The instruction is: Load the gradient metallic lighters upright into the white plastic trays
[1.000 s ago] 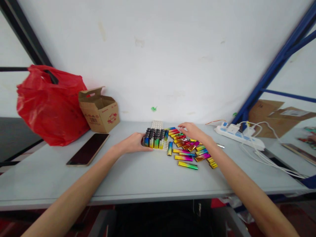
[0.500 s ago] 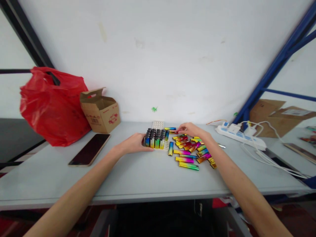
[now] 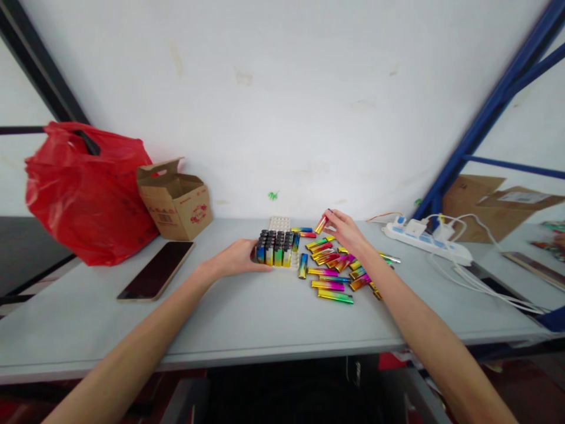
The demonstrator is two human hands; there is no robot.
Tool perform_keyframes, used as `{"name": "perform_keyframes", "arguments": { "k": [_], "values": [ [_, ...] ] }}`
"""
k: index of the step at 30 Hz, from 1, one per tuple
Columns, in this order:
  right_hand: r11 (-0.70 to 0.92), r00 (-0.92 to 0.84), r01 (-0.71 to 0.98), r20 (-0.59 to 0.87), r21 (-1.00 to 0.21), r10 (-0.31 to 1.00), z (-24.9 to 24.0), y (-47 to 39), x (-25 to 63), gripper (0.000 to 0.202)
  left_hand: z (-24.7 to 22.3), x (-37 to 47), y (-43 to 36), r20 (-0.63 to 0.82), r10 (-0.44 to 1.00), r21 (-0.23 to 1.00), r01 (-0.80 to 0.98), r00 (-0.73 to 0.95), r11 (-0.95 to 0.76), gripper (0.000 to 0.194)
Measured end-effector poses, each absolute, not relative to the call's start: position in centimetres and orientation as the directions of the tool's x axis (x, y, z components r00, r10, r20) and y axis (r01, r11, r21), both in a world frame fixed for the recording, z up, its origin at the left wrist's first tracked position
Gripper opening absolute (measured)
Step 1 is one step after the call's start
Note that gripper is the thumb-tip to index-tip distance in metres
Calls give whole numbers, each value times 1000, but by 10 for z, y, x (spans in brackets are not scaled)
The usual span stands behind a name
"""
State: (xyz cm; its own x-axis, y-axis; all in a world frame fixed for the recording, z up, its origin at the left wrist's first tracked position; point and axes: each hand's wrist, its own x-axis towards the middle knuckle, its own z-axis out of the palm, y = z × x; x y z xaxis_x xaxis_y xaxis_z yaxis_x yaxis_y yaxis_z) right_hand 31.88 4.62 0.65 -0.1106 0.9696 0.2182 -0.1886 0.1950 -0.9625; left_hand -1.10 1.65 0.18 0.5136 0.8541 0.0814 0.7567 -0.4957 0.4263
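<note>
My left hand (image 3: 237,257) is at the left side of a white tray (image 3: 295,259) and curls around the edge of the block of lighters (image 3: 274,250) standing upright in it. These have black tops and shiny blue, green and yellow bodies. My right hand (image 3: 346,228) pinches a red and gold lighter (image 3: 321,224), held tilted a little above the table. Below that hand, several shiny lighters (image 3: 331,285) in pink, gold, green and red lie loose in a pile. A blue and gold lighter (image 3: 302,266) lies close to the tray's right side.
A phone (image 3: 156,271) lies at the left, before an open cardboard box (image 3: 176,203) and a red plastic bag (image 3: 90,194). On the right are a white power strip (image 3: 428,242) with cables and a brown carton (image 3: 474,209). A white wall stands behind the grey table (image 3: 247,318).
My right hand has risen from the back of the pile, lifting a red and gold lighter off the table. My left hand stays at the tray. The view has shifted slightly.
</note>
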Motion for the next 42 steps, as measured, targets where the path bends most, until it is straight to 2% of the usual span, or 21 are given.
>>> {"name": "perform_keyframes", "arguments": {
  "k": [3,6,11,15,18,22,26,33,36,40,42],
  "values": [
    [99,-157,-350,163,-931,974,6,39,311,42,1,-11,17,80,848,413,757,524,-507,68],
    [54,-241,-360,149,-931,959,9,30,302,44,1,-12,17,79,843,428,746,532,-510,66],
    [71,-280,-216,132,-974,951,12,19,289,45,1,-13,17,68,847,415,757,528,-505,65],
    [130,-210,-51,138,-990,968,7,15,282,47,0,-13,18,68,840,429,744,539,-512,64],
    [248,-94,118,237,-962,967,0,15,277,51,0,-12,18,76,837,406,750,542,-523,64],
    [372,-26,390,393,-842,919,-8,16,274,50,2,-12,16,82,835,452,726,544,-518,63],
    [415,-87,425,420,-804,903,-11,15,273,42,3,-12,16,78,837,470,721,541,-509,64],
    [486,-202,401,443,-776,873,-4,5,271,43,4,-10,15,67,843,452,737,533,-502,63],
    [564,-302,470,477,-678,825,1,3,275,39,4,-10,15,62,839,471,725,541,-502,63],
    [696,-450,605,556,-387,699,6,4,282,42,3,-11,15,74,840,478,720,538,-503,65],
    [690,-486,629,511,-359,709,7,4,284,44,2,-11,16,81,841,495,711,535,-500,67]
  ]
}}
